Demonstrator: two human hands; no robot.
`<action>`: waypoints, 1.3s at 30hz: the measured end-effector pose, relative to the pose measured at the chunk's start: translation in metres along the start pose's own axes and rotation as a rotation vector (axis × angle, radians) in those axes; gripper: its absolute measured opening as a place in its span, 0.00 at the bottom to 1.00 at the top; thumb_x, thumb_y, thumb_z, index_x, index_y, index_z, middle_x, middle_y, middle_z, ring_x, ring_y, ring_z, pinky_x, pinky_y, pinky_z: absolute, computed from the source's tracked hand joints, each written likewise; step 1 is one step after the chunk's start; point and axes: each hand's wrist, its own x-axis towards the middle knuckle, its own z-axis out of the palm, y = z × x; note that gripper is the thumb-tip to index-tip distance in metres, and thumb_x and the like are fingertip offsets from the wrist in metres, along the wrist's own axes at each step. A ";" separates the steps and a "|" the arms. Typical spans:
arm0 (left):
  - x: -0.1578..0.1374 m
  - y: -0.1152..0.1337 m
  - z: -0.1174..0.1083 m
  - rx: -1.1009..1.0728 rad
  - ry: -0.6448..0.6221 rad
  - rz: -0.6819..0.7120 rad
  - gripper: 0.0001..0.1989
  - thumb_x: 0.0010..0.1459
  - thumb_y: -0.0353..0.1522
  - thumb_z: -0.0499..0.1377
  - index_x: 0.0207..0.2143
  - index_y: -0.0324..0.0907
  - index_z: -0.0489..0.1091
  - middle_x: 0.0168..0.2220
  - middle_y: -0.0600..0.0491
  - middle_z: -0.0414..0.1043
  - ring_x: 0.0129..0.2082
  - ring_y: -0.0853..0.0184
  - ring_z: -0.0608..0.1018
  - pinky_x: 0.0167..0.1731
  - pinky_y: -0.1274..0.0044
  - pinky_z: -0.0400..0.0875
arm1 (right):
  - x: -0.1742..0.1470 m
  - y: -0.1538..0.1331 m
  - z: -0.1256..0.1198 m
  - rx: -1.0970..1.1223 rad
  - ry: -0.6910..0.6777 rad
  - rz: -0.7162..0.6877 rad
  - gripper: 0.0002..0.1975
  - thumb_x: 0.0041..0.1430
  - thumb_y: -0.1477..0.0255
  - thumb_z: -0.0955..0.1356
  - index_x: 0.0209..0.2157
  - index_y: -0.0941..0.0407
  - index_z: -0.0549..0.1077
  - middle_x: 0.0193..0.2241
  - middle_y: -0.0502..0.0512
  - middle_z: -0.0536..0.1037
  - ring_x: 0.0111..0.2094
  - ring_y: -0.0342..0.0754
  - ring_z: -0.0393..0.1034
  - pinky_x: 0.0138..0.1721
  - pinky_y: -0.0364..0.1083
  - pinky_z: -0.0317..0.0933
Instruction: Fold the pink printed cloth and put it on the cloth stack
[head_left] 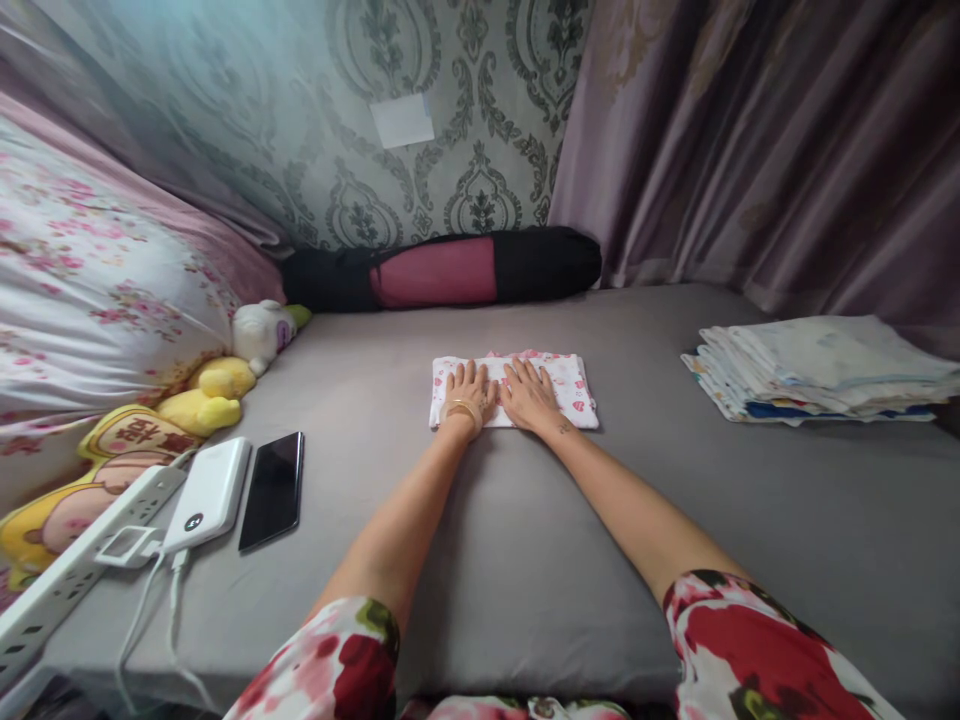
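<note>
Both hands lie flat with fingers spread, gripping nothing: the left hand (468,389) and right hand (529,395) press side by side on a folded white cloth with small pink prints (514,390), which rests mid-bed on the grey bedsheet (525,540). Near the right edge sits a stack of folded pale cloths (821,370), perhaps 5 or 6; by the left edge lies a black phone (273,489).

You see a black phone (272,489) just right of the white power bank (209,493). Soft toys (225,385) sit behind it.
</note>
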 end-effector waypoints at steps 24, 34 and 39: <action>-0.007 -0.033 -0.010 -0.012 0.050 -0.112 0.38 0.63 0.52 0.39 0.65 0.34 0.52 0.68 0.39 0.47 0.68 0.54 0.52 0.63 0.62 0.51 | -0.011 0.054 -0.003 -0.064 0.099 0.143 0.29 0.65 0.65 0.55 0.62 0.68 0.59 0.64 0.66 0.57 0.65 0.57 0.49 0.64 0.53 0.41; -0.010 -0.067 -0.015 -0.050 -0.063 -0.078 0.35 0.64 0.50 0.39 0.68 0.42 0.46 0.69 0.48 0.43 0.69 0.56 0.48 0.65 0.63 0.44 | -0.016 0.073 -0.011 -0.077 0.055 0.169 0.30 0.67 0.62 0.53 0.64 0.66 0.56 0.65 0.66 0.56 0.65 0.59 0.47 0.62 0.55 0.46; -0.008 -0.070 -0.012 -0.037 -0.064 -0.077 0.35 0.64 0.50 0.38 0.68 0.42 0.46 0.69 0.48 0.43 0.69 0.56 0.48 0.65 0.62 0.44 | -0.020 0.092 -0.015 -0.074 -0.005 0.205 0.32 0.68 0.62 0.51 0.64 0.69 0.53 0.65 0.70 0.54 0.64 0.58 0.51 0.62 0.55 0.47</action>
